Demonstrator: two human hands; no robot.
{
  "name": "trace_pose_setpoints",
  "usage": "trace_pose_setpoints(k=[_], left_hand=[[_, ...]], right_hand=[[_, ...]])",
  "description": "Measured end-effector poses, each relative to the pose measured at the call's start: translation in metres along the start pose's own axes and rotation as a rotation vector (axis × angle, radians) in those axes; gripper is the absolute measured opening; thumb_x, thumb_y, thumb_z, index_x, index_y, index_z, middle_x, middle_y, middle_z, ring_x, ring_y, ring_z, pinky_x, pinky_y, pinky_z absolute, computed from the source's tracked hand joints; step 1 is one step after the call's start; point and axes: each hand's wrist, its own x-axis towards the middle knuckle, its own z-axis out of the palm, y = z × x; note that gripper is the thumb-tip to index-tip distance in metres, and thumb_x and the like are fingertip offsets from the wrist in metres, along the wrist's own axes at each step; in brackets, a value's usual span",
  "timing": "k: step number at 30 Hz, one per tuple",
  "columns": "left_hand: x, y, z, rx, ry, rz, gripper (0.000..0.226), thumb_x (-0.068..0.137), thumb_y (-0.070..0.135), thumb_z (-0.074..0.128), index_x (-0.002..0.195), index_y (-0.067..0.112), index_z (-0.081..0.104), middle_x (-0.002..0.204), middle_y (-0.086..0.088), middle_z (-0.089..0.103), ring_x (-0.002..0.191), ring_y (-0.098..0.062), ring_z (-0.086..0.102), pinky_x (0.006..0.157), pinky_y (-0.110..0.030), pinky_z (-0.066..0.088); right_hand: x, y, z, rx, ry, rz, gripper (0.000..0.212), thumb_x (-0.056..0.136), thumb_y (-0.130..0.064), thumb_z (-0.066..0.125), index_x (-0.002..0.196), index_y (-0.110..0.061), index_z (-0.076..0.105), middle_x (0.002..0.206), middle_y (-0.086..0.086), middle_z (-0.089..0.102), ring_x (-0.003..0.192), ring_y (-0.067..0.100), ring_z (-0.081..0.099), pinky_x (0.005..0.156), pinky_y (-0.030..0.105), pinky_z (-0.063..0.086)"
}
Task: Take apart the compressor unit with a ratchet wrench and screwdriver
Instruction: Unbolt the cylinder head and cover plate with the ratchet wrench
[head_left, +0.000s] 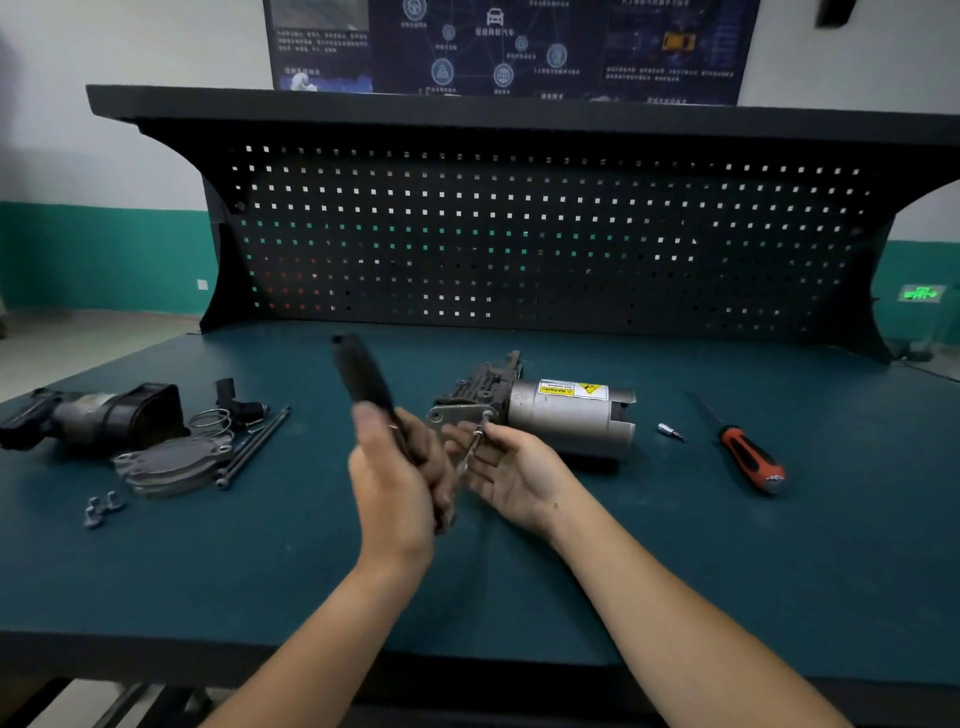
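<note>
The silver cylindrical compressor unit (566, 415) with a yellow label lies just beyond the right hand (511, 467), whose fingers pinch a thin metal shaft (474, 440) at its flange. Beside them, the left hand (400, 478) curls its fingers round the black-handled ratchet wrench (363, 374).

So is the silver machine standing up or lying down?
Lying down. The compressor rests on its side on the bench, with its yellow warning label facing up.
</note>
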Motion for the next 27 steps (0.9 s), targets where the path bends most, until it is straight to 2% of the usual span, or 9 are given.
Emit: trace_pose_setpoints(k=[3, 5, 9, 11, 15, 18, 20, 24, 27], left_hand=[[0.001, 0.001, 0.002, -0.067, 0.014, -0.025, 0.055, 0.092, 0.057, 0.024, 0.053, 0.020, 0.034, 0.038, 0.004, 0.027, 0.029, -0.011, 0.024, 0.034, -0.014, 0.020], [-0.001, 0.000, 0.000, 0.140, -0.192, 0.051, 0.045, 0.081, 0.054, 0.036, 0.050, 0.022, 0.038, 0.035, 0.002, 0.030, 0.029, -0.008, 0.026, 0.032, -0.015, 0.021], [0.001, -0.011, -0.012, 1.171, -0.970, 0.920, 0.037, 0.077, 0.042, 0.044, 0.052, 0.018, 0.059, 0.039, 0.002, 0.048, 0.034, -0.014, 0.041, 0.034, -0.019, 0.024], [-0.001, -0.009, -0.015, 1.372, -1.101, 0.941, 0.042, 0.078, 0.048, 0.042, 0.053, 0.016, 0.055, 0.040, 0.002, 0.050, 0.034, -0.018, 0.046, 0.033, -0.019, 0.023], [-0.008, -0.013, -0.019, 1.102, -0.812, 0.835, 0.031, 0.077, 0.031, 0.045, 0.058, 0.009, 0.058, 0.041, -0.004, 0.047, 0.036, -0.020, 0.040, 0.033, -0.020, 0.025], [-0.014, -0.008, -0.005, 0.465, -0.281, 0.255, 0.031, 0.073, 0.042, 0.039, 0.048, 0.024, 0.042, 0.037, 0.002, 0.034, 0.033, -0.009, 0.027, 0.036, -0.018, 0.021], [-0.012, -0.009, 0.001, 0.201, -0.092, 0.074, 0.044, 0.077, 0.050, 0.035, 0.042, 0.023, 0.039, 0.035, 0.006, 0.031, 0.030, -0.009, 0.026, 0.035, -0.015, 0.022], [-0.006, -0.009, 0.002, 0.268, -0.198, 0.104, 0.049, 0.083, 0.044, 0.029, 0.040, 0.025, 0.041, 0.034, 0.005, 0.029, 0.030, -0.007, 0.026, 0.036, -0.016, 0.023], [-0.006, -0.008, -0.007, 0.763, -0.712, 0.595, 0.027, 0.080, 0.029, 0.042, 0.053, 0.028, 0.047, 0.043, -0.004, 0.044, 0.036, -0.011, 0.036, 0.039, -0.019, 0.024]], right_hand=[[0.000, 0.002, 0.005, -0.004, 0.037, -0.037, 0.023, 0.098, -0.014, 0.041, 0.084, -0.012, 0.059, 0.065, -0.003, 0.072, 0.058, 0.006, 0.068, 0.051, 0.015, 0.049], [0.001, 0.002, 0.005, -0.043, 0.071, -0.053, 0.023, 0.096, -0.013, 0.044, 0.078, -0.012, 0.059, 0.060, -0.004, 0.070, 0.056, 0.006, 0.066, 0.056, 0.017, 0.047], [0.003, 0.002, 0.004, -0.128, 0.135, -0.038, 0.016, 0.093, -0.015, 0.053, 0.079, -0.014, 0.059, 0.055, -0.006, 0.067, 0.055, 0.004, 0.063, 0.055, 0.016, 0.044], [0.004, 0.003, 0.002, -0.153, 0.171, -0.045, 0.011, 0.090, -0.017, 0.058, 0.080, -0.015, 0.060, 0.056, -0.006, 0.068, 0.057, 0.004, 0.061, 0.051, 0.015, 0.044], [0.003, 0.001, 0.003, -0.079, 0.110, -0.029, 0.017, 0.095, -0.021, 0.048, 0.085, -0.012, 0.059, 0.063, 0.000, 0.070, 0.053, 0.007, 0.064, 0.051, 0.017, 0.048], [-0.001, -0.002, 0.001, 0.009, 0.014, 0.015, 0.024, 0.097, -0.020, 0.037, 0.094, -0.007, 0.058, 0.073, 0.008, 0.071, 0.061, 0.016, 0.067, 0.057, 0.022, 0.052], [-0.004, -0.002, 0.000, 0.017, -0.012, 0.018, 0.025, 0.095, -0.017, 0.036, 0.092, -0.006, 0.059, 0.073, 0.008, 0.073, 0.062, 0.016, 0.070, 0.065, 0.026, 0.052], [-0.003, 0.001, 0.000, 0.008, 0.020, 0.012, 0.025, 0.098, -0.014, 0.038, 0.087, -0.008, 0.060, 0.066, 0.003, 0.072, 0.057, 0.011, 0.069, 0.060, 0.022, 0.053], [-0.001, 0.000, 0.001, -0.025, 0.073, 0.005, 0.025, 0.098, -0.015, 0.042, 0.079, -0.009, 0.058, 0.056, -0.001, 0.068, 0.048, 0.008, 0.064, 0.049, 0.017, 0.050]])
